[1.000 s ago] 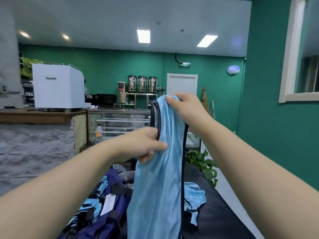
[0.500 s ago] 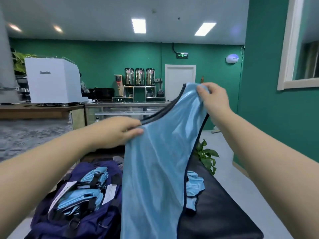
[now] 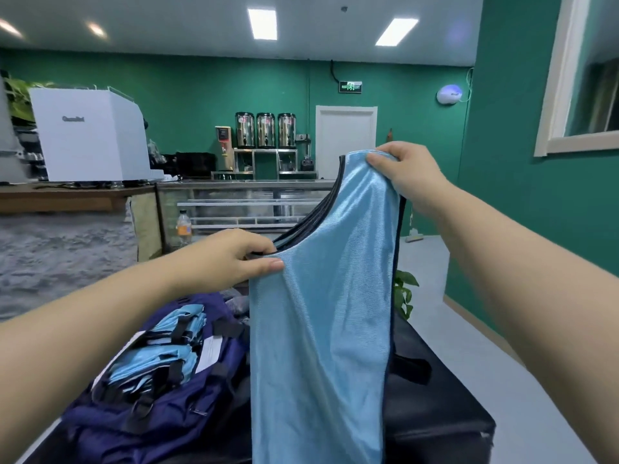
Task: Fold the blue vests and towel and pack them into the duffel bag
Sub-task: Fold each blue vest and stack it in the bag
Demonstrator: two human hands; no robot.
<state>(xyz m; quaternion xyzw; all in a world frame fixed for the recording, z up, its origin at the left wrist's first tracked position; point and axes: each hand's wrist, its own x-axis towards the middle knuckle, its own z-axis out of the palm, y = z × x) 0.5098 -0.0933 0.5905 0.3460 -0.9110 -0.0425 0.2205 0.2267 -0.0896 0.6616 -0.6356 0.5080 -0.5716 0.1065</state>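
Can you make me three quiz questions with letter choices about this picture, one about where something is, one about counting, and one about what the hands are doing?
1. Where is the duffel bag?
A. left of the held vest
B. on the counter
C. on the floor by the door

2. How many steel urns stand by the white door?
A. one
B. three
C. five

3. What is the vest doing?
A. lying folded
B. packed away
C. hanging from both hands

Answers: 1 A, the bag sits lower left of the vest. 2 B, three stand in a row. 3 C, the left hand and right hand grip its top.
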